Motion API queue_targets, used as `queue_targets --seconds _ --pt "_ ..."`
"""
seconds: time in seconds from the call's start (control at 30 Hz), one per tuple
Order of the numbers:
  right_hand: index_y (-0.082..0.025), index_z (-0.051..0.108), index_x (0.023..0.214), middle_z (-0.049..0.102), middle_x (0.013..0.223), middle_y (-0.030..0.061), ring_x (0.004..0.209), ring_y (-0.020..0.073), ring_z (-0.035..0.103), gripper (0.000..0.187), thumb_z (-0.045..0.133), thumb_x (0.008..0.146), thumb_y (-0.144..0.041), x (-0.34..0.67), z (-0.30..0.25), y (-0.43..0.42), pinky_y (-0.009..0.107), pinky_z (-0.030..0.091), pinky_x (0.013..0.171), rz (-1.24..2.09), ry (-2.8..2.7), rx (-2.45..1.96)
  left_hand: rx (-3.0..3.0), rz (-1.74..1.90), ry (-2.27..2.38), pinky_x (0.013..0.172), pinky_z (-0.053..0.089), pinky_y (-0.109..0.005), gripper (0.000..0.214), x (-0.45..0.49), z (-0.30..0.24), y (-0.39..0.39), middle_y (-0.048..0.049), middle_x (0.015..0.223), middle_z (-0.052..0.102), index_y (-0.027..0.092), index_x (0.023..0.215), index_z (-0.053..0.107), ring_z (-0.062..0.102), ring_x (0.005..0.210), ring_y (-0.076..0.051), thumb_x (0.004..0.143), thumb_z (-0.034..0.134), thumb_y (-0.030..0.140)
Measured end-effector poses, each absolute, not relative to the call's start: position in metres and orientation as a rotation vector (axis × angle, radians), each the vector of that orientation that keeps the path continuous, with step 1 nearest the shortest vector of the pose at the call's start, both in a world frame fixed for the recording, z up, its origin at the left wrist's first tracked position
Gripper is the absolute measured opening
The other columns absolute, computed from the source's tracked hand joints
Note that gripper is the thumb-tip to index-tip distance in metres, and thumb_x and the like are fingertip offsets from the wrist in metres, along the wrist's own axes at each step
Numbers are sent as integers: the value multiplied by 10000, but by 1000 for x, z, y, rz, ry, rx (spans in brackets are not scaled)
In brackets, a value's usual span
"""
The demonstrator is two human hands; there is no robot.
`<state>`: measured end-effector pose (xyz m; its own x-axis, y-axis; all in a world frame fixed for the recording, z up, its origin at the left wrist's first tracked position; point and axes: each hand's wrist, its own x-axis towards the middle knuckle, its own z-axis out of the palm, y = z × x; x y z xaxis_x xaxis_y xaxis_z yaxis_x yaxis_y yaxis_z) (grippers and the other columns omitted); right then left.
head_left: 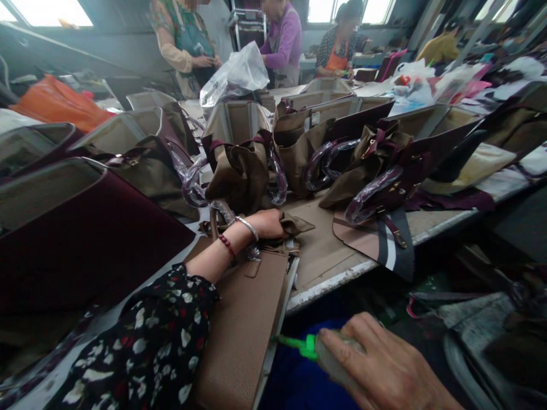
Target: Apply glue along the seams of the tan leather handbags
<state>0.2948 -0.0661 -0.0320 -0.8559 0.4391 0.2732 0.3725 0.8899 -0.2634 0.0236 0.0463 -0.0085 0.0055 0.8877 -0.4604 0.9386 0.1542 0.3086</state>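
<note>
My left hand (265, 223) reaches forward over a tan leather handbag (243, 324) lying on the worktable (342, 278). Its fingers are closed on a fold of tan leather (294, 224) at the bag's top. A silver bangle and a red bead bracelet sit on that wrist, above a floral sleeve. My right hand (384, 370) is low at the bottom edge, off the table, wrapped round a grey tool with a green nozzle (299, 345) that points left toward the bag's edge.
Several tan and maroon handbags (239, 171) with plastic-wrapped handles crowd the table. A large maroon bag (85, 239) stands at left. A striped leather piece (384, 242) hangs over the table edge. Three people work at the back, beside a clear plastic bag (235, 74).
</note>
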Motion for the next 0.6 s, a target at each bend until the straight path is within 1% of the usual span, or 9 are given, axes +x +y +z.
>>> queue_targets --seconds 0.07,0.13,0.2,0.27,0.4,0.53,0.6 --pt "-177 586 1139 565 809 75 731 185 539 290 451 884 -151 295 -32 -69 252 475 604 328 -2744 -608 1729 -133 1885 713 480 -257 353 24 -7 46 -129 988 689 115 963 659 640 874 -243 714 688 363" --pt "-167 576 1159 565 823 82 742 189 542 300 451 887 -151 294 -30 -68 257 476 603 270 -2704 -657 1730 -135 1878 715 476 -250 328 25 -6 45 -115 996 689 126 965 658 638 886 -234 730 679 355" --pt "-151 583 1145 563 816 87 728 190 543 296 437 887 -141 293 -29 -67 259 473 588 192 -2659 -687 1733 -126 1868 718 472 -240 299 25 -5 45 -91 988 693 145 962 658 636 890 -219 748 665 353" --pt "-146 594 1119 560 795 83 713 187 536 287 429 885 -129 291 -30 -69 259 471 585 196 -2662 -660 1730 -126 1867 713 472 -240 296 24 -6 45 -86 977 695 145 956 657 636 883 -217 746 668 352" --pt "-158 601 1107 572 811 87 731 188 532 275 425 896 -147 290 -32 -77 261 472 612 318 -2691 -618 1724 -128 1863 708 474 -249 304 23 -8 47 -90 976 693 141 952 655 635 878 -225 730 682 348" --pt "-146 596 1104 563 784 79 716 189 534 275 434 883 -129 289 -27 -74 259 467 587 195 -2619 -689 1725 -113 1870 728 476 -273 337 23 -8 47 -109 999 685 132 964 649 630 902 -248 721 684 363" --pt "-143 591 1108 561 784 79 712 190 530 285 447 864 -109 289 -28 -75 264 469 591 195 -2641 -676 1725 -101 1874 732 480 -286 349 23 -8 46 -124 993 684 122 957 652 632 896 -259 708 687 365"
